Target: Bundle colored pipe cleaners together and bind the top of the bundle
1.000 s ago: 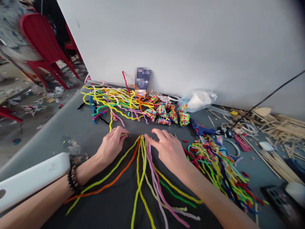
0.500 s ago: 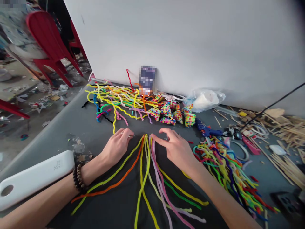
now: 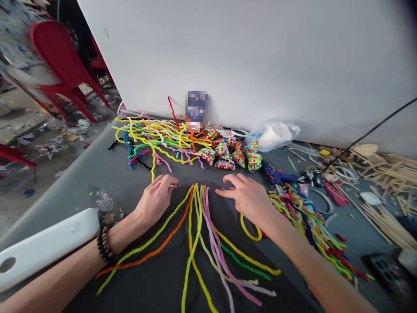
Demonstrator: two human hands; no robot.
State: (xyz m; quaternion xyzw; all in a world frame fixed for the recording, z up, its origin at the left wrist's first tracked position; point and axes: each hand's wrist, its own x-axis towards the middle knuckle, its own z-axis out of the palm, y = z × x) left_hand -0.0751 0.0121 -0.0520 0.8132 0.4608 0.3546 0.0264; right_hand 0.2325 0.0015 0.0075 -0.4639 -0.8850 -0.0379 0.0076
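Fuzzy pipe cleaners (image 3: pixel 199 226) in yellow, orange, green, pink and lilac fan out toward me on the dark table, their far ends gathered in a row. Just left of that row, my left hand (image 3: pixel 157 194) has thumb and fingers pressed together; whatever they pinch is too small to make out. On the other side, my right hand (image 3: pixel 249 198) hovers with its index finger stretched out toward the row, a small gap away, and nothing visible in it. Below that hand lies a yellow pipe cleaner loop (image 3: pixel 243 226).
Behind are more pipe cleaners (image 3: pixel 153 132), multicoloured woven pieces (image 3: pixel 224 150) and a plastic-wrapped white roll (image 3: pixel 275 135) by a white wall. A blue glue gun (image 3: pixel 276 174), a pipe-cleaner heap (image 3: pixel 306 217) and wooden sticks (image 3: pixel 374 213) lie right. A white handheld object (image 3: pixel 52 245) lies left.
My right hand has drawn off to the right, away from the row of pipe cleaner ends, uncovering the yellow loop. My left hand stays near the row, fingers still pinched. The view has shifted slightly.
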